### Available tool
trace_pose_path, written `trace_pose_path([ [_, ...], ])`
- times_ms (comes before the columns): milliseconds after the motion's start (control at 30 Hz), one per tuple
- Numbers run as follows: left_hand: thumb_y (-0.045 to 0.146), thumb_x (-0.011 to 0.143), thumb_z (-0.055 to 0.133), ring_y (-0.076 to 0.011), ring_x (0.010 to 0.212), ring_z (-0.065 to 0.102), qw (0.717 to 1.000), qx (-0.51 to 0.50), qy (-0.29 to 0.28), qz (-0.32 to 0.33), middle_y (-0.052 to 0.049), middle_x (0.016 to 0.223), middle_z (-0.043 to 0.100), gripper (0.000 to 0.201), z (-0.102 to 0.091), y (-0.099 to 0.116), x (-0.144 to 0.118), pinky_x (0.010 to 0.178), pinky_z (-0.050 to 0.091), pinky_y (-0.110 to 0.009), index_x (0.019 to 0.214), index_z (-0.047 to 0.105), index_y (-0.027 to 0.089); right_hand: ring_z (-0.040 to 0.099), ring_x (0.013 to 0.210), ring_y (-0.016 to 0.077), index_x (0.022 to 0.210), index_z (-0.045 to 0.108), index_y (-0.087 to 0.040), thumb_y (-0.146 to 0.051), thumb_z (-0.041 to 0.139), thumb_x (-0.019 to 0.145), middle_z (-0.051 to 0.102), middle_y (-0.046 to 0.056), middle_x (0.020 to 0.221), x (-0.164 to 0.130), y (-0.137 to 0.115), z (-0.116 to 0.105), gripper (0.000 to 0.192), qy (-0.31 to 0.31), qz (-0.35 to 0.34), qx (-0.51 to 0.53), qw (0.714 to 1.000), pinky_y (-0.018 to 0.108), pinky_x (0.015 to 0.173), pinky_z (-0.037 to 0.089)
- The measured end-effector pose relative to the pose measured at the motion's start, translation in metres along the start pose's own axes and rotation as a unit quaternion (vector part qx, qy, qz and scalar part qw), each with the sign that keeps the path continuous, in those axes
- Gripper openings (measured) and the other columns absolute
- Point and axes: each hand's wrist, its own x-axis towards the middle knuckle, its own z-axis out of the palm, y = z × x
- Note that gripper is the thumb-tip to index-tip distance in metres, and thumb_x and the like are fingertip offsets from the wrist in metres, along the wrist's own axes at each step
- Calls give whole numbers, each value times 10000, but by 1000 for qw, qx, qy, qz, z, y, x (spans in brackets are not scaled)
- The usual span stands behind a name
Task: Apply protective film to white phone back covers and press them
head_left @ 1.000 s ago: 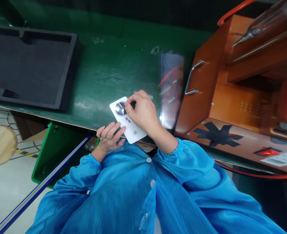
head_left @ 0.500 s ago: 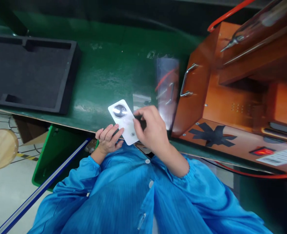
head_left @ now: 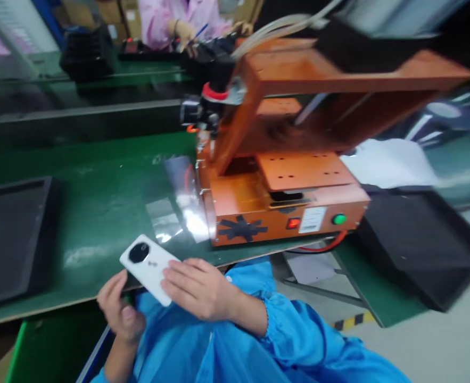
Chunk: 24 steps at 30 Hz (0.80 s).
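- The right hand lies with its fingers spread flat over the lower end of a white phone cover, pressing it rather than pinching it.
- The left hand cups the cover from below at about 7 o'clock, thumb up along the near edge, fingers curled loosely under it.
- The cover is held just off the front edge of the green bench, camera ring pointing toward 10 o'clock, back face up.
- To handle it well, I would keep fingertips off the dark camera ring and bear on the plain white part, since smudges would show there.
- Support from below seems wise: the cover overhangs the bench edge, so a slack left hand could let it tip.
- A clear film sheet lies on the bench at 12 o'clock from the hands, close to the orange machine at 1 o'clock.
- A black foam tray sits at 9 o'clock, another dark tray at 3 o'clock.
- Far back, at 12 o'clock, another person in a pink sleeve works at a separate bench.
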Motion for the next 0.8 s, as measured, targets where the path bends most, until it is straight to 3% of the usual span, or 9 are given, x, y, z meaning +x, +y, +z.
trace_pose_path([
  [67,493,996,472,-313,960,699,992,-71,46,-88,-112,1071,733,468,-1,13,25,844,539,-491,1271,735,219,722,1267,211,1166,770,-211,-193,617,1044,789,80,1278,-6,5,-23,197,75,-4,2,997,338,914,634],
  [133,452,929,616,-248,777,680,978,-137,41,-154,-48,950,721,390,3,33,56,698,544,-411,1230,742,239,723,1268,196,1170,762,-228,-198,625,1030,805,69,1234,-21,7,-53,198,114,17,6,993,328,890,636],
  [200,405,927,679,-207,729,678,968,-175,-18,-179,-27,919,732,295,13,59,90,637,543,-355,1160,761,245,740,1244,212,1257,726,-265,-181,613,1012,810,59,1224,-45,3,-87,282,113,70,-6,991,374,893,644],
  [267,388,966,681,-183,755,704,952,-209,-133,-180,-31,934,761,204,33,88,123,649,576,-315,1060,783,238,775,1167,249,1357,668,-331,-149,607,978,817,39,1206,-74,-6,-117,424,128,142,-55,980,448,875,649],
  [367,423,969,698,-187,808,743,882,-309,-312,-170,-53,965,797,261,80,130,162,676,619,-296,1118,777,224,800,1058,310,1391,636,-403,-147,649,915,825,26,1161,-119,-20,-150,540,178,221,-184,941,525,806,627],
  [500,415,866,813,-218,937,757,751,-443,-458,-174,-167,1278,761,633,153,177,196,712,631,-319,1414,619,164,809,980,334,1346,656,-453,-135,736,848,831,12,1106,-153,-20,-172,596,176,256,-349,884,507,729,603],
  [567,380,843,813,-242,1010,757,705,-482,-480,-200,-193,1325,738,627,180,201,207,631,579,-275,1393,614,154,819,942,311,1311,670,-427,-128,723,867,835,3,1069,-157,-12,-176,538,182,237,-399,867,451,696,596],
  [633,377,835,791,-259,1058,754,681,-509,-472,-235,-188,1329,732,523,197,223,215,563,506,-229,1289,655,157,825,910,274,1236,694,-364,-106,692,893,837,-2,1045,-157,-1,-177,429,210,209,-437,849,388,702,586],
  [800,290,738,781,-240,993,751,669,-552,-402,-293,-145,1188,759,364,210,263,217,566,491,-200,1054,671,148,825,952,239,1153,706,-256,-42,644,906,834,26,1091,-150,26,-178,333,221,188,-463,838,334,815,577],
])
